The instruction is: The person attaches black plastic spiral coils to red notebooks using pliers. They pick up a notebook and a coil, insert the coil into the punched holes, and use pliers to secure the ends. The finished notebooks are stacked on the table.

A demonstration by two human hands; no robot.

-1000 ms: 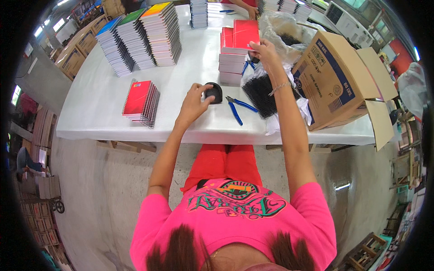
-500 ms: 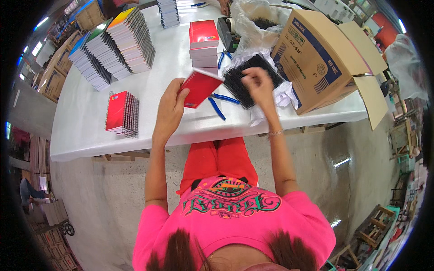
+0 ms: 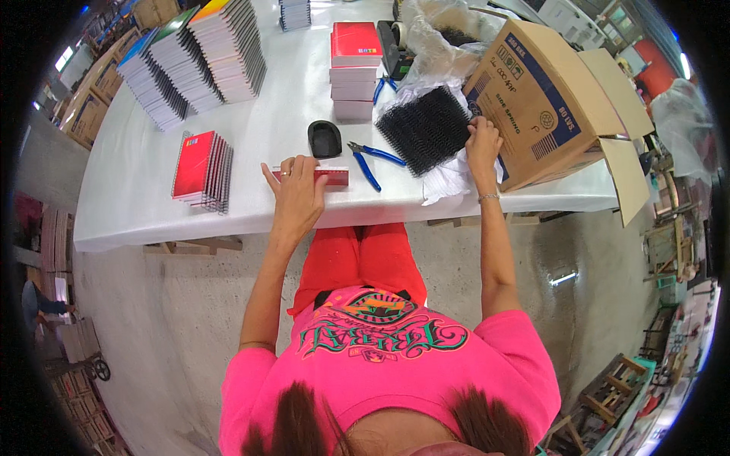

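My left hand [image 3: 298, 194] is closed on a small red notebook [image 3: 335, 176], which stands on its long edge near the table's front with a row of punched holes showing. At the right side of a flat pile of black spiral binding coils [image 3: 426, 129], my right hand [image 3: 484, 144] has its fingers pinched together. Whether a coil is between them is hidden. Blue-handled cutting pliers [image 3: 368, 169] lie open between the notebook and the coils. Just beyond the notebook sits a black rounded dish [image 3: 325, 140].
Coil-bound red notebooks [image 3: 199, 171] are stacked at left, with taller notebook stacks [image 3: 226, 49] behind. A red-topped stack [image 3: 355, 72] stands mid-table beside a tape dispenser [image 3: 395, 49] and second pliers [image 3: 384, 89]. An open cardboard box [image 3: 525, 106] and a plastic bag [image 3: 433, 57] occupy the right.
My left hand has lowered the notebook from the air onto the table, uncovering the black dish. My right hand has moved right, across the coils to their right edge.
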